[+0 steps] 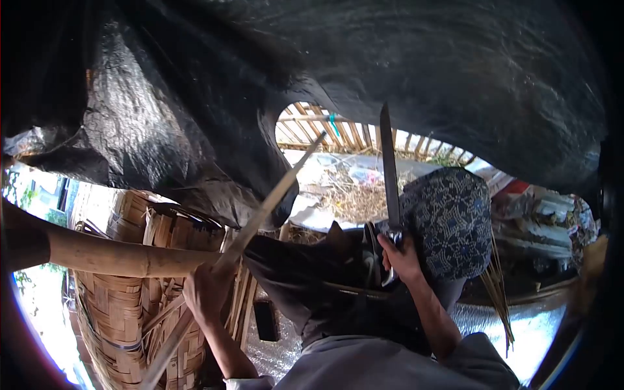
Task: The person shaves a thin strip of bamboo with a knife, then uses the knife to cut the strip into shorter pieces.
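My left hand [207, 289] grips a long flat bamboo strip [270, 205] that slants up to the right and runs down past my wrist. My right hand [400, 257] holds the handle of a long knife [389, 170], its blade pointing straight up. Both hands are raised in front of me, apart from each other. Between them lies dark cloth [312, 273] over my lap or knee. A blue patterned cloth [448, 221] sits right beside the knife hand.
Woven bamboo baskets [123, 305] stand at the lower left behind a thick bamboo pole [110, 259]. A black plastic sheet [364, 58] hangs overhead. Thin bamboo slivers [497, 289] lean at the right. A bamboo fence and straw litter lie beyond.
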Motion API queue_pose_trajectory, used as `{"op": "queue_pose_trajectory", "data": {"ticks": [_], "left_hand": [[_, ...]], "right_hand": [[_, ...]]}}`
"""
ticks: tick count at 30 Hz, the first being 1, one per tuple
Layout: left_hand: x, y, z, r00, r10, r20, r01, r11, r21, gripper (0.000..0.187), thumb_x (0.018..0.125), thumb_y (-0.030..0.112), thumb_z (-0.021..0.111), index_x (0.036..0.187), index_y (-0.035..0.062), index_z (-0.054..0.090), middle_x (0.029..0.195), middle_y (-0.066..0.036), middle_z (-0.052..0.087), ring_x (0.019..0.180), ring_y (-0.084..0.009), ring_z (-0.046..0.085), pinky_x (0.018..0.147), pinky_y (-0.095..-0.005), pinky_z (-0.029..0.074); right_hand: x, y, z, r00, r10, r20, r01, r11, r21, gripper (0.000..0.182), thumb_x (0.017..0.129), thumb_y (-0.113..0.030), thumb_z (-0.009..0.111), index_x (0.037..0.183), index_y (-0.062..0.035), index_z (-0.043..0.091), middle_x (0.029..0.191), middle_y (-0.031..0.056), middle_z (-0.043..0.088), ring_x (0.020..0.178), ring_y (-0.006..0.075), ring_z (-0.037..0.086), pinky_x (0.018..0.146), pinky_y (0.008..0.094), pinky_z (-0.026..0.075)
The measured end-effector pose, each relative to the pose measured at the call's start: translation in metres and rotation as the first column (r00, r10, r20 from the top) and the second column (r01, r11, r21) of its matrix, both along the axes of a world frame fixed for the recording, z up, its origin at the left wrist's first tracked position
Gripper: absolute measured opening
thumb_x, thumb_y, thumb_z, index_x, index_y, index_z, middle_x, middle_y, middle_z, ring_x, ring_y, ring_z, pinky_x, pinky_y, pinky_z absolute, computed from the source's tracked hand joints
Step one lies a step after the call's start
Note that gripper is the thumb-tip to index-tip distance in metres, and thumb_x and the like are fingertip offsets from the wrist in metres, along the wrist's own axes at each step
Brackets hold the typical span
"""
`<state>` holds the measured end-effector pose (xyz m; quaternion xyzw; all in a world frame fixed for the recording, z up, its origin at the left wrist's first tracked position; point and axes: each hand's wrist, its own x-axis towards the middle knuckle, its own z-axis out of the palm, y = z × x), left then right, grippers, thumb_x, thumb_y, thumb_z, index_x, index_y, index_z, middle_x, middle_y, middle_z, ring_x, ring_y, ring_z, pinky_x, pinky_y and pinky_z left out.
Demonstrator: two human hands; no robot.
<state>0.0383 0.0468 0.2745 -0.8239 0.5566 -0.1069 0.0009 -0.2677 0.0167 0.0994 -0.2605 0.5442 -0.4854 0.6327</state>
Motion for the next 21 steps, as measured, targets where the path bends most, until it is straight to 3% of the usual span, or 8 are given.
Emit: {"op": "queue_pose_trajectory", "data": {"ticks": [2, 4, 8, 12, 14, 17, 19, 21], "left_hand": [[0.005, -0.007, -0.020, 0.997, -0.071, 0.015, 0.070, 0.995, 0.068, 0.037, 0.061, 0.038, 0.072, 0.063, 0.0037, 0.058, 0.059, -0.015, 0.058, 0.055, -0.0308, 0.058, 0.052, -0.0431, 0.045], [0.011, -0.019, -0.048, 0.869, -0.419, 0.263, 0.417, 0.906, 0.065, 0.033, 0.055, 0.032, 0.074, 0.067, 0.0046, 0.061, 0.062, -0.015, 0.060, 0.058, -0.0303, 0.060, 0.054, -0.0404, 0.048], [0.005, -0.047, -0.032, 0.879, -0.465, 0.110, 0.424, 0.865, 0.269, 0.024, 0.054, 0.028, 0.073, 0.061, 0.0073, 0.062, 0.059, -0.012, 0.060, 0.057, -0.0280, 0.061, 0.052, -0.0367, 0.048], [-0.020, -0.063, 0.017, 0.887, -0.408, 0.219, 0.272, 0.842, 0.466, 0.033, 0.056, 0.033, 0.075, 0.067, 0.0054, 0.063, 0.067, -0.012, 0.061, 0.062, -0.0262, 0.060, 0.059, -0.0367, 0.047], [-0.021, -0.056, 0.026, 0.811, -0.533, 0.241, 0.415, 0.815, 0.405, 0.029, 0.058, 0.032, 0.075, 0.066, 0.0058, 0.063, 0.066, -0.011, 0.061, 0.061, -0.0255, 0.060, 0.057, -0.0360, 0.046], [-0.055, -0.052, 0.045, 0.639, -0.742, 0.205, 0.679, 0.668, 0.303, 0.010, 0.061, 0.017, 0.068, 0.058, 0.0101, 0.061, 0.057, -0.010, 0.060, 0.059, -0.0207, 0.061, 0.046, -0.0324, 0.045], [-0.082, -0.049, 0.049, 0.685, -0.675, 0.274, 0.452, 0.689, 0.567, 0.006, 0.063, 0.010, 0.064, 0.059, 0.0103, 0.060, 0.057, -0.009, 0.060, 0.059, -0.0180, 0.062, 0.045, -0.0296, 0.044], [-0.100, -0.044, 0.055, 0.661, -0.703, 0.262, 0.462, 0.656, 0.596, 0.006, 0.064, 0.009, 0.063, 0.059, 0.0104, 0.060, 0.057, -0.008, 0.060, 0.058, -0.0174, 0.062, 0.044, -0.0285, 0.044]], "right_hand": [[-0.002, -0.001, 0.000, 0.998, 0.061, -0.030, -0.062, 0.997, -0.033, 0.026, 0.082, -0.019, 0.059, 0.066, -0.0036, 0.046, 0.045, 0.0005, 0.042, 0.032, 0.0094, 0.040, 0.031, 0.0247, 0.030], [-0.002, -0.001, -0.005, 0.998, 0.067, -0.022, -0.066, 0.997, 0.027, 0.022, 0.082, -0.019, 0.059, 0.072, -0.0043, 0.047, 0.045, 0.0003, 0.044, 0.033, 0.0086, 0.042, 0.031, 0.0236, 0.032], [-0.005, -0.002, -0.003, 0.994, 0.093, -0.052, -0.092, 0.995, 0.030, 0.024, 0.082, -0.021, 0.059, 0.070, -0.0042, 0.048, 0.046, 0.0003, 0.045, 0.032, 0.0090, 0.041, 0.031, 0.0234, 0.032], [-0.001, -0.005, -0.009, 0.995, 0.082, -0.051, -0.080, 0.996, 0.044, 0.023, 0.080, -0.019, 0.063, 0.070, -0.0039, 0.048, 0.047, -0.0001, 0.044, 0.033, 0.0087, 0.041, 0.031, 0.0237, 0.033], [0.007, -0.007, -0.012, 0.989, 0.116, -0.094, -0.117, 0.993, -0.007, 0.029, 0.077, -0.023, 0.065, 0.065, -0.0019, 0.050, 0.043, 0.0006, 0.045, 0.032, 0.0100, 0.044, 0.033, 0.0233, 0.036], [0.029, -0.009, -0.003, 0.966, 0.202, -0.165, -0.211, 0.977, -0.042, 0.028, 0.074, -0.023, 0.070, 0.083, -0.0011, 0.054, 0.049, 0.0009, 0.049, 0.037, 0.0091, 0.047, 0.034, 0.0233, 0.038], [0.045, -0.008, -0.017, 0.942, 0.144, -0.304, -0.216, 0.952, -0.219, 0.030, 0.069, -0.023, 0.073, 0.082, -0.0028, 0.054, 0.059, 0.0034, 0.054, 0.048, 0.0113, 0.053, 0.044, 0.0248, 0.043], [0.065, -0.007, -0.040, 0.928, 0.032, -0.370, -0.168, 0.925, -0.341, 0.031, 0.067, -0.022, 0.075, 0.081, -0.0035, 0.054, 0.064, 0.0051, 0.056, 0.055, 0.0137, 0.056, 0.049, 0.0264, 0.046]]}}
